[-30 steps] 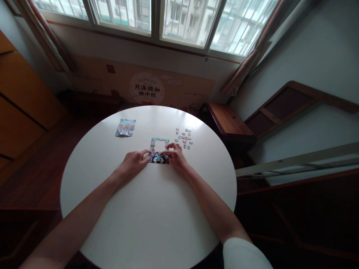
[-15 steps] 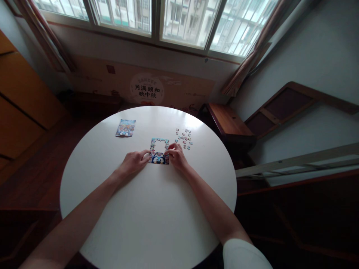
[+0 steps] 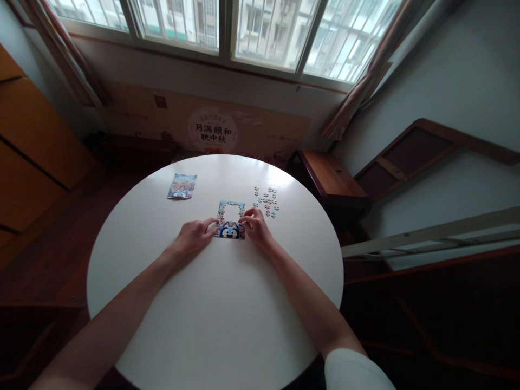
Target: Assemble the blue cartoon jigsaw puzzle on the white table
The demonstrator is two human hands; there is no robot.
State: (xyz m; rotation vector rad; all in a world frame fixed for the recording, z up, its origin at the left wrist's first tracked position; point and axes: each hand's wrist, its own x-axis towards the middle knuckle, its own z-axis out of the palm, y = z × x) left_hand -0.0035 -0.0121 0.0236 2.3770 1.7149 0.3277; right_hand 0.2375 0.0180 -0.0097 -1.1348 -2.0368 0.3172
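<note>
A partly assembled jigsaw puzzle point(image 3: 229, 231) lies flat on the white round table point(image 3: 211, 314). Its lower part shows a blue cartoon dog's face, and a frame of joined pieces runs around a bare white gap above. My left hand point(image 3: 195, 233) grips the puzzle's left edge, thumb and index fingertip against it. At the right edge my right hand point(image 3: 257, 225) has its fingers bent, thumb tip pressed on the puzzle. Whether a loose piece sits under the right fingers is hidden. Several loose puzzle pieces point(image 3: 267, 201) lie beyond my right hand.
A colourful picture packet point(image 3: 182, 186) with the same dog lies at the table's far left. Past the table's right rim stands a brown wooden bench point(image 3: 331, 170). Behind are a printed board point(image 3: 252, 116) and barred windows point(image 3: 272, 32).
Hardly anything differs. Both hands keep their places at the puzzle's sides, and the whole view has shifted very slightly.
</note>
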